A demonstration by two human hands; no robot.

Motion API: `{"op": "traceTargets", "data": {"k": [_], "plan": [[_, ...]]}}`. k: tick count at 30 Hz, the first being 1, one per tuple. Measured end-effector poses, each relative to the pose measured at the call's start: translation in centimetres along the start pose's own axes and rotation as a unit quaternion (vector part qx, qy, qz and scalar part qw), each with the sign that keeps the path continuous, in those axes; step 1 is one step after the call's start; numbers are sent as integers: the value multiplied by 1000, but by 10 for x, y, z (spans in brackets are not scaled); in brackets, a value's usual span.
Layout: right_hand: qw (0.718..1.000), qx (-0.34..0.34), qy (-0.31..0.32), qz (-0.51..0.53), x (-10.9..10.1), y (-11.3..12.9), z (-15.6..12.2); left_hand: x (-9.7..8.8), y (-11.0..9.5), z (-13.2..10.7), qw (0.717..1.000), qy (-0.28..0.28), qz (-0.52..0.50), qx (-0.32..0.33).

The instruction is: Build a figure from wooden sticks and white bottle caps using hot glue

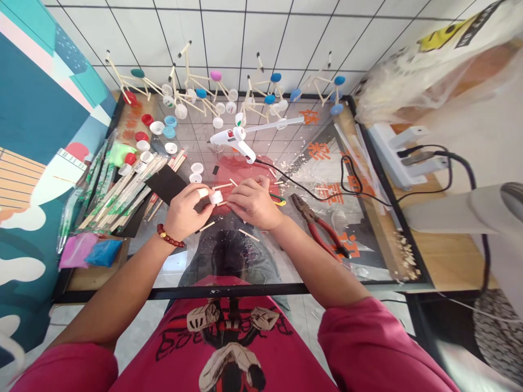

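Left hand (183, 209) and right hand (255, 202) close together, fingers clamped on a small white plastic cap (216, 197) between them, low over the glass table (229, 291). Forearms cross the table's near edge. Glue gun (232, 136) just ahead, pliers (316, 226) right, bundled wooden sticks (118, 196) left. Some room around hands.

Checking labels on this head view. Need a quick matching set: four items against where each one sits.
Items:
1 hot glue gun
2 red-handled pliers
3 beaded bracelet
4 small white cylinder

Places:
A on the left wrist
B between the left hand and right hand
C on the glass tabletop beside the right forearm
D beyond the hands, black cord trailing right

Pairs: 1-D, 2-C, 3-A, 4-B
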State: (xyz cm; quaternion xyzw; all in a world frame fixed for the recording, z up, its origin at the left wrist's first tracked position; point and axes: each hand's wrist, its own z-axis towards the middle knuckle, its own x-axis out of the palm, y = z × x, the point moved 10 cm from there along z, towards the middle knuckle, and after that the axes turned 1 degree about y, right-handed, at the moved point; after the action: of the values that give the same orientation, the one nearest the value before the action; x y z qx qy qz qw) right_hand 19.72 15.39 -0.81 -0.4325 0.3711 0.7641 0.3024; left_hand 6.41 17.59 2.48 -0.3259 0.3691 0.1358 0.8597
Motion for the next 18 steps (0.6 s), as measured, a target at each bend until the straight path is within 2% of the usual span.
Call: {"op": "traceTargets", "data": {"k": [12,18], "plan": [[1000,6,8,-9,0,0,1,0,-1,2,1000,-2,-2,-10],[1000,5,7,-14,0,1,1,-2,-7,4,1000,-11,0,12]]}}
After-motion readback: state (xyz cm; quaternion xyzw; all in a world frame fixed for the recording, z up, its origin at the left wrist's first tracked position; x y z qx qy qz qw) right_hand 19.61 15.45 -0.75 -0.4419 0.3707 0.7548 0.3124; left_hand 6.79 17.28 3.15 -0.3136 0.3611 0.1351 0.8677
